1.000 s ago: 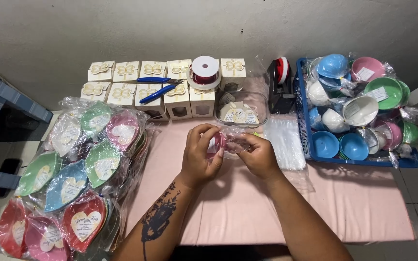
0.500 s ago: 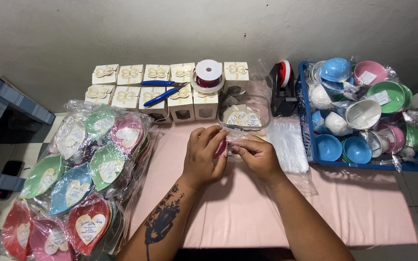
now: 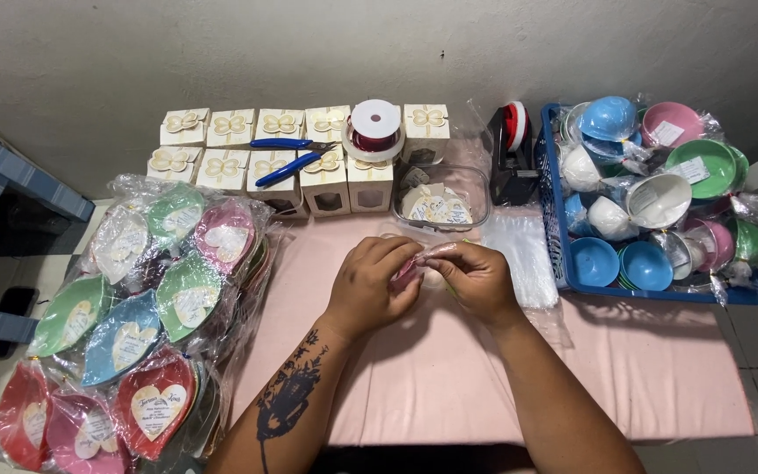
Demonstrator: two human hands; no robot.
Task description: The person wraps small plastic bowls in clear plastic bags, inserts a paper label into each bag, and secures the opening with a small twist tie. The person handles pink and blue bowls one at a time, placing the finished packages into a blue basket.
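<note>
Hands (image 3: 423,285) unmoved, pink packet (image 3: 407,270) still pinched.

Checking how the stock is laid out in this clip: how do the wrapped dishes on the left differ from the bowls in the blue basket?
The wrapped leaf-shaped dishes are flat and pointed, and each carries a pale heart-shaped tag; the round bowls are deep, some lying tilted. The dishes lie loose in overlapping rows on the left of the pink table; the bowls are heaped inside the blue basket on the right. Both come in mixed colours, with clear wrap on many.
</note>
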